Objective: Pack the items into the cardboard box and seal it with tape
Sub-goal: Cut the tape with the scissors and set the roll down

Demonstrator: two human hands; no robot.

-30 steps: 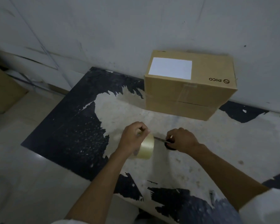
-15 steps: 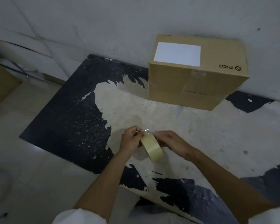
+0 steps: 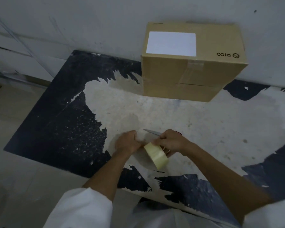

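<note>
Evidently the sealing step was in hand: the cardboard box (image 3: 193,63) stood closed at about one o'clock on the counter (image 3: 204,129), against the wall (image 3: 89,22), with a white label (image 3: 171,43) on top and a strip of clear tape showing on its near face. Low at six o'clock both hands met over the tape roll (image 3: 155,154). The right hand (image 3: 170,142) had its grip curled round the roll, while the left hand (image 3: 127,143) pinched at the roll's edge — probably picking for the loose end, though the end itself was too small to make out. A pair of scissors (image 3: 152,132) lay just behind the right hand, blade pointing toward ten o'clock, handle mostly hidden. The next move would call for peeling a length free without letting it fold on itself, then carrying it up to the box, well apart from the hands. Nothing stood between them; the counter's worn black coating (image 3: 64,129) spread at nine o'clock — dim light the only hindrance.
</note>
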